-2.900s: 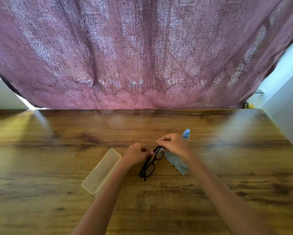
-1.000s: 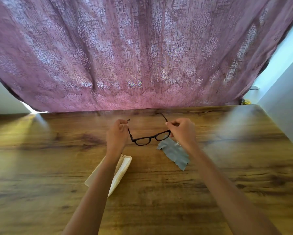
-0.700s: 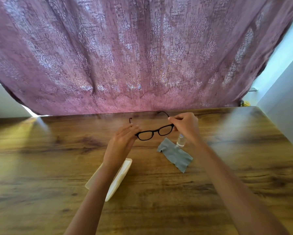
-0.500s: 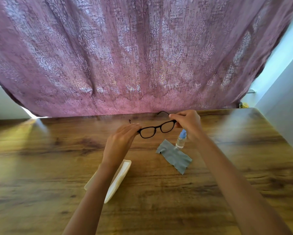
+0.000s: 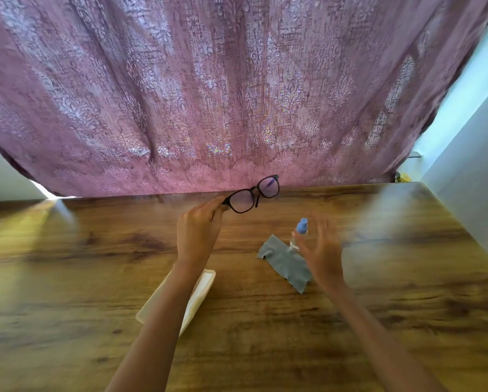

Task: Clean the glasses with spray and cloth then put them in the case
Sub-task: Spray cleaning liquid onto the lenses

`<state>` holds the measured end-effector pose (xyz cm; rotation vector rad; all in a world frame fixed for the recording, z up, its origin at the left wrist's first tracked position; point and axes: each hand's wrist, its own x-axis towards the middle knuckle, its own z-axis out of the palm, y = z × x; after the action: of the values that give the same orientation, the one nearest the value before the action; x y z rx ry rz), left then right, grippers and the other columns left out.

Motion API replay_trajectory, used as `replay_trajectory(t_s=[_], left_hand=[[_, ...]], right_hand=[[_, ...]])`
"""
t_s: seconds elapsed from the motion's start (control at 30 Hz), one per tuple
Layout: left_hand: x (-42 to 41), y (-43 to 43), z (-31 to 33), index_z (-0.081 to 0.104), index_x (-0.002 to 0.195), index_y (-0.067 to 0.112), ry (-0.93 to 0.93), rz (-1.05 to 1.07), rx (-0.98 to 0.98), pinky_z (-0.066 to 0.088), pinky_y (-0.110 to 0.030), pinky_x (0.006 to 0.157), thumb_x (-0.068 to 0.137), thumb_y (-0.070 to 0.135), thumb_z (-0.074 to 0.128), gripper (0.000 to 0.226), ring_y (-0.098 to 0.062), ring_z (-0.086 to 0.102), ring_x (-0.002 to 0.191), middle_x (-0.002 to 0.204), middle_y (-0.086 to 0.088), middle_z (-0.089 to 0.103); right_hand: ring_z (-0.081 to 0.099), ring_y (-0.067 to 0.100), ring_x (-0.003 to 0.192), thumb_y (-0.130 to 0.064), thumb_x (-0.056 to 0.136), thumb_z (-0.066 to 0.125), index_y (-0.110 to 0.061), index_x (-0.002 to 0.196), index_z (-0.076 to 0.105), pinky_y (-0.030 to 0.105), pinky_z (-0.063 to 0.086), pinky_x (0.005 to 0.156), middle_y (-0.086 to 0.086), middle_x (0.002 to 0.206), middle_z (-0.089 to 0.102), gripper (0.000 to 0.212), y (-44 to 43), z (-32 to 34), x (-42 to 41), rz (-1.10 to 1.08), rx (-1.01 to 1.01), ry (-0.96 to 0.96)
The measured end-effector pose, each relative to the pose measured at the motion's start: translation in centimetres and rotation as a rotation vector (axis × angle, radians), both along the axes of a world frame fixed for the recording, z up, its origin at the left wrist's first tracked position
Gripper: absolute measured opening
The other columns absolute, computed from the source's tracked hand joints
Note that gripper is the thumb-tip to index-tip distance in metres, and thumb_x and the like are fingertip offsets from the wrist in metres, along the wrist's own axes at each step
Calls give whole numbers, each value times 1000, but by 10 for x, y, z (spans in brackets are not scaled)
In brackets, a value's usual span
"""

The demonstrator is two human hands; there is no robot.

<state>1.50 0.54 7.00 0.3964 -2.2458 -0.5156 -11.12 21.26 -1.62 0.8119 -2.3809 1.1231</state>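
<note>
Left hand (image 5: 198, 232): pinching black plastic-framed glasses (image 5: 252, 193) at one end, lifted over wooden table (image 5: 96, 264).
Right hand (image 5: 320, 251): spread open, empty, blurred, beside small clear blue-capped spray bottle (image 5: 300, 234).
Grey cloth (image 5: 286, 261): lying flat, near pale translucent case (image 5: 200, 290).

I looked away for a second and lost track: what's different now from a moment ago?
The right hand let go of the glasses and dropped, open, toward the spray bottle. The left hand now holds the glasses alone by one end of the frame, raised toward the curtain. The grey cloth, the bottle and the case stayed where they were on the table.
</note>
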Motion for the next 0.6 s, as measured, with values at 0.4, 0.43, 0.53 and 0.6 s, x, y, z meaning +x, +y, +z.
replay_trajectory(t_s=[0.4, 0.43, 0.53, 0.6], left_hand=[[0, 5, -1, 75, 93, 7, 12, -12, 80, 51, -32, 47, 82, 6, 68, 13, -17, 62, 48, 66, -4, 72], [0, 5, -1, 74, 94, 6, 15, -10, 84, 52, -32, 48, 82, 5, 68, 13, -18, 63, 51, 69, -5, 73], [-1, 7, -2, 74, 94, 4, 24, -26, 80, 53, -32, 53, 81, 3, 69, 14, -21, 67, 58, 76, -6, 74], [-2, 10, -3, 74, 93, 3, 30, -40, 79, 55, -34, 55, 80, 2, 70, 14, -22, 68, 62, 78, -7, 75]], right_hand=[[60, 12, 73, -19, 97, 51, -10, 135, 40, 21, 51, 61, 8, 106, 60, 41, -10, -3, -2, 76, -67, -120], [58, 11, 69, -18, 98, 48, -10, 136, 38, 21, 50, 58, 9, 107, 58, 41, -12, 2, 1, 105, -92, -108], [45, 7, 51, -14, 100, 38, -10, 140, 32, 15, 37, 47, 1, 87, 55, 40, -21, 21, 17, 213, -167, -99], [44, 6, 54, -14, 98, 35, -9, 141, 35, 13, 36, 49, -3, 95, 55, 43, -29, 37, 30, 254, -202, -77]])
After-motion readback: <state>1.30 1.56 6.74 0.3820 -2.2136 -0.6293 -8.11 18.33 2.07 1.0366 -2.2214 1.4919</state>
